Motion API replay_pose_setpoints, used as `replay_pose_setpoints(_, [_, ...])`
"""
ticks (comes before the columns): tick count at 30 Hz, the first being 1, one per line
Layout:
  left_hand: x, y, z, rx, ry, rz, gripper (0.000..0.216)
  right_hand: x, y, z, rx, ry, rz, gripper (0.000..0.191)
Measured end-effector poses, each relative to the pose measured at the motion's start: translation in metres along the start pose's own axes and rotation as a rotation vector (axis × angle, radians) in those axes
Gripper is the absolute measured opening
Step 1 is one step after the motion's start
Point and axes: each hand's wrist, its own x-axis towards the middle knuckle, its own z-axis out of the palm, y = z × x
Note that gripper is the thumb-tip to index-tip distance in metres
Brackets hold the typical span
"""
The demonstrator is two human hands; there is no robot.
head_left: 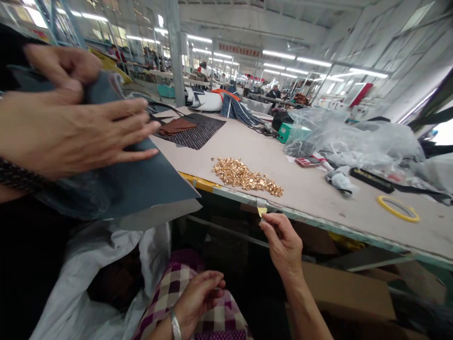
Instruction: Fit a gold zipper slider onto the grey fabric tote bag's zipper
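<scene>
Fingers of the right hand (283,243) hold a small yellow scrap (262,211) in a pinching grip at the pale tabletop (318,189) edge, just below the heap of gold metal studs (247,175) (within easy reach). The left hand (200,293) lies curled on the plaid lap; its grip cannot be told. A co-worker's 2 hands (71,132) flatten a dark grey-blue fabric sheet (141,184).

Observed at lower centre: right hand (283,242) pinching a small yellow scrap (262,211) at the table edge (318,222). Left hand (198,295) loosely curled on a plaid lap (171,283). Noted mid-frame: heap of gold fittings (246,175) on the table. Noted upper left: a co-worker's hands (71,130) pressing a dark sheet (141,186).
</scene>
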Motion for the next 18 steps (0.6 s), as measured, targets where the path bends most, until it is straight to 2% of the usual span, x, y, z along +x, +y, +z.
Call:
replay_pose_setpoints(7, [0.002, -0.006, -0.011, -0.072, 0.056, -0.057, 0.071, -0.001, 0.007, 0.000, 0.027, -0.021, 0.042, 0.013])
replay_pose_setpoints(18, [0.007, -0.009, -0.017, -0.057, 0.043, -0.060, 0.070, 0.000, 0.006, 0.008, 0.011, 0.002, 0.063, 0.014])
